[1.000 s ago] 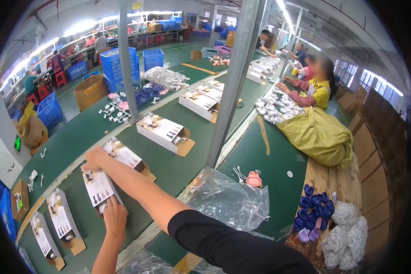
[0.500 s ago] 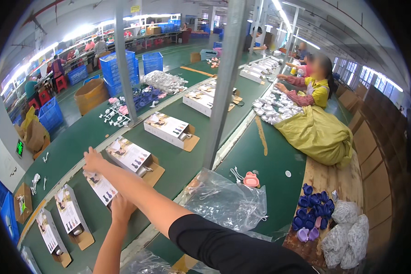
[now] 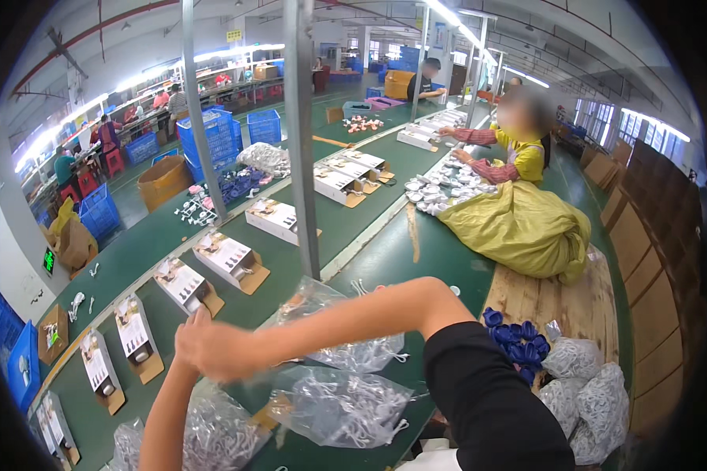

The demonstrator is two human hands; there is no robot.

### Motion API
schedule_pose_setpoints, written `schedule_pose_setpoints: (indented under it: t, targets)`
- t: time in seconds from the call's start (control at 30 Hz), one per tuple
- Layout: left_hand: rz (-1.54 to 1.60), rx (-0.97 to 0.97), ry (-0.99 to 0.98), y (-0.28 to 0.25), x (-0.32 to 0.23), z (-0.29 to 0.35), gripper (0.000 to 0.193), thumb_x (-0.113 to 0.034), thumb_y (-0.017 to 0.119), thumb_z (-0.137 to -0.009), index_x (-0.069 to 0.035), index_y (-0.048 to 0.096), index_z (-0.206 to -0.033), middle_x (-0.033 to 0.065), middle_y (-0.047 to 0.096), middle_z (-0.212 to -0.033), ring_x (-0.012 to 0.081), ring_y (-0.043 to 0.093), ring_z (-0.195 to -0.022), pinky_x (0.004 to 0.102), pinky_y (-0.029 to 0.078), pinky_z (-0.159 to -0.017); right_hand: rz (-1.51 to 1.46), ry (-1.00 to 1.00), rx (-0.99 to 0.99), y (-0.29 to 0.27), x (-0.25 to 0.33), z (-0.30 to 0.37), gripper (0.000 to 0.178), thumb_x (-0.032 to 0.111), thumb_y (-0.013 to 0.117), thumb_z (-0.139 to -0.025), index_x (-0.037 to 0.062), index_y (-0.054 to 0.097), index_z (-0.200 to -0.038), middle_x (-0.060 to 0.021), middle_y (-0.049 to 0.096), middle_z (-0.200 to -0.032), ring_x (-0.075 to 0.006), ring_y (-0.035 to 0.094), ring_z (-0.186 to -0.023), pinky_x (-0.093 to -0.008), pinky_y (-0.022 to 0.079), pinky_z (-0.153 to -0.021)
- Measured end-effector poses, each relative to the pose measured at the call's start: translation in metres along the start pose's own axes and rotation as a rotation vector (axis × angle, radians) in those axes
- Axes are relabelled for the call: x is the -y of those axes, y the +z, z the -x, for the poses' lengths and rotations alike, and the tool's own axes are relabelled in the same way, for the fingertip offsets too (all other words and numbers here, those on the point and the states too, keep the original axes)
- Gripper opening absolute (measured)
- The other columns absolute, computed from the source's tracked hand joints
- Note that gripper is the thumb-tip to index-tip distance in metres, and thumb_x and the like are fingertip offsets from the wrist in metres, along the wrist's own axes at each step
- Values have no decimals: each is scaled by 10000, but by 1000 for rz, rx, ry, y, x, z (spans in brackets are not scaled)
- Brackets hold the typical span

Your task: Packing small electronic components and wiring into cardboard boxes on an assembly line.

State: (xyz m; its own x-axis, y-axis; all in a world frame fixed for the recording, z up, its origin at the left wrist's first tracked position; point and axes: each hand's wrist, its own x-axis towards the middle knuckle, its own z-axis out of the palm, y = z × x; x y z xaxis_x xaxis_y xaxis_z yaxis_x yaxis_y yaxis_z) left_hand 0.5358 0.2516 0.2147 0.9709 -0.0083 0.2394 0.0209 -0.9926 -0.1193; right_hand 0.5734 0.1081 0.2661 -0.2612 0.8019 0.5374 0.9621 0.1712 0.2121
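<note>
In front of me, my right hand (image 3: 220, 353) crosses over my left wrist, and the two hands overlap. My left hand (image 3: 193, 323) is mostly hidden behind it, its fingertips by the raised brown flap of a white printed carton (image 3: 182, 282). That carton lies flat, its near end open. My right hand is smeared by motion, and its fingers do not show clearly. On the near side, clear plastic bags of white cables (image 3: 346, 404) lie beside my right forearm. Another printed carton (image 3: 229, 259) lies just beyond, a white part showing in its open end.
More open cartons (image 3: 137, 337) line the green bench both ways. A metal post (image 3: 300, 141) rises ahead. Navy plastic parts (image 3: 518, 337) and bagged white bundles (image 3: 597, 392) lie at right. A co-worker in yellow sits beyond a yellow-green sack (image 3: 518, 228), by white parts (image 3: 448, 184).
My right hand has left the carton's far end and come back toward me, over my left wrist. My left hand stays near the carton's open end. The view has shifted.
</note>
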Motion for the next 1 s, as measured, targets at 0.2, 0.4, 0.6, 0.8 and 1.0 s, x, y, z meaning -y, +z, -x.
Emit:
schedule_pose_setpoints:
  t: [0.2, 0.4, 0.6, 0.8, 1.0]
  targets:
    - [-315, 66, 8, -82, -49, 123, 145, -123, 573, -739, -74, 634, -862, 123, 577, -1078, 254, 581, -921, 382, 456, -725, -277, -377, -47, -52, 163, 75, 165, 238, 555, -733, 74, 571, -728, -71, 544, -809, -232, 546, -814, -360, 423, -729]
    - [-227, 111, -18, -92, -134, 249, 217, -181, 618, -731, -68, 603, -915, 97, 575, -955, 251, 582, -876, 387, 449, -696, 7, -424, -24, -22, 172, 142, 184, 230, 556, -724, 64, 634, -703, -116, 603, -874, -274, 573, -908, -410, 431, -890]
    - [-195, 196, -135, -57, -129, 315, 306, -261, 717, -713, -83, 579, -919, 103, 570, -942, 294, 599, -870, 431, 493, -661, 147, -370, -88, 6, 159, 159, 143, 225, 573, -703, 109, 609, -628, -61, 593, -807, -241, 578, -857, -382, 456, -842]
    - [-112, 165, -158, -61, -130, 321, 166, -125, 637, -743, -54, 524, -841, 119, 549, -862, 299, 607, -789, 403, 499, -613, 145, -391, -54, -12, 165, 160, 143, 215, 566, -704, 83, 615, -677, -87, 599, -850, -257, 579, -897, -379, 429, -953]
    - [-46, 100, -243, -56, -121, 309, 163, -124, 628, -731, -50, 522, -830, 124, 579, -831, 300, 620, -761, 412, 502, -626, 37, -382, -5, -24, 170, 145, 158, 197, 558, -718, 52, 609, -755, -99, 606, -904, -246, 582, -934, -371, 411, -988]
